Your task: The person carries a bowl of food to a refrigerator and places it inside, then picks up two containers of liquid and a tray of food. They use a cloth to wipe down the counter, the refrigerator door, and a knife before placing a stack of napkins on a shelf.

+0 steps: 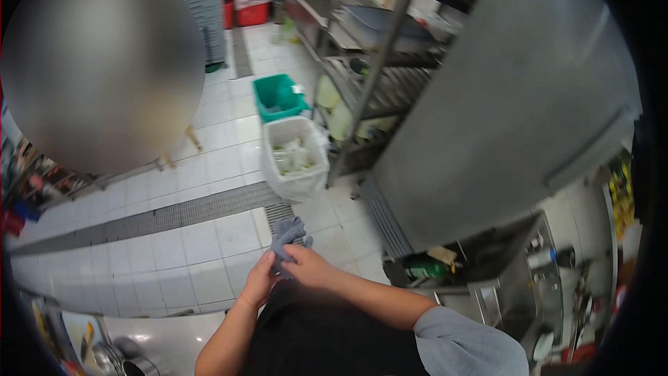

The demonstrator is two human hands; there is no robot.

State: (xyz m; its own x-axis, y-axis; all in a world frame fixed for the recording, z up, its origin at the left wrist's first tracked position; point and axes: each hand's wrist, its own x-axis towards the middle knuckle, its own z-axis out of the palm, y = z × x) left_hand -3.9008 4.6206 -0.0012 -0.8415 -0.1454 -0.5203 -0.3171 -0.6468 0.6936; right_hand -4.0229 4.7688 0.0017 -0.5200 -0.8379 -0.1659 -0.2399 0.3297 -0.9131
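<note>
A crumpled grey cloth [286, 232] is bunched between my two hands, low in front of my body. My left hand [260, 277] is closed round its lower left side. From the right, my right hand [306, 267] grips the same cloth, with the thumb lying across it. The two hands are close together, and the upper end of the cloth sticks out beyond the fingers. What the folds hide, I cannot see.
Ahead stand a lined white bin [296, 157] with waste and a green bin [280, 97]. A large steel fridge [501, 118] and a metal rack [369, 83] rise at right. A drain grate [160, 216] crosses the tiles. A steel sink [515, 264] is at lower right.
</note>
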